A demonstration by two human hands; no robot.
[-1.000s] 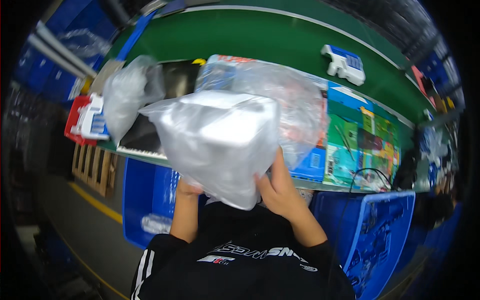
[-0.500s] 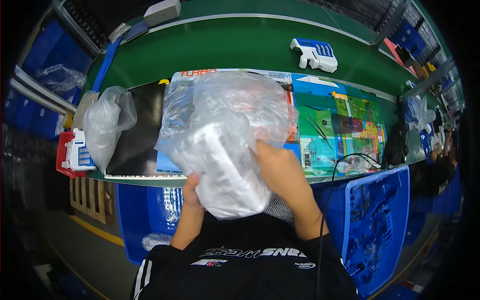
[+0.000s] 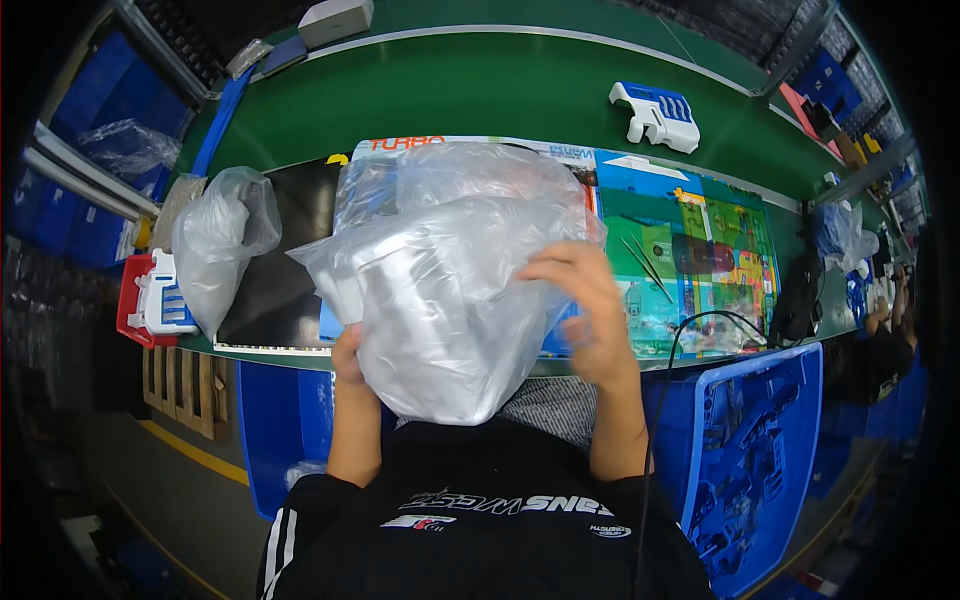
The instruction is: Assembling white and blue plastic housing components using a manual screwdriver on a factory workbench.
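In front of my chest is a clear plastic bag [image 3: 480, 300] wrapped loosely around a white, box-like item that shows only dimly through the film. My left hand [image 3: 350, 355] grips the bag's lower left side, thumb showing and the other fingers hidden behind it. At the bag's right side, my right hand [image 3: 585, 295] has its fingers stretched out and apart, slightly blurred by motion. More crumpled clear film [image 3: 490, 170] lies behind the bag on the printed sheets [image 3: 640, 190].
A filled plastic bag [image 3: 220, 240] stands at left, beside a white-and-blue plastic housing [image 3: 165, 295] on a red bin [image 3: 130, 320]. Another such housing [image 3: 655, 115] sits on the green bench [image 3: 450, 90]. Tweezers [image 3: 648, 265] lie at right; a blue crate [image 3: 700, 450] of blue parts stands below.
My right hand has moved off the wrapped item to the right, its fingers spreading. The bag's loose film has spread wider over the item, and my left hand has shifted left and up.
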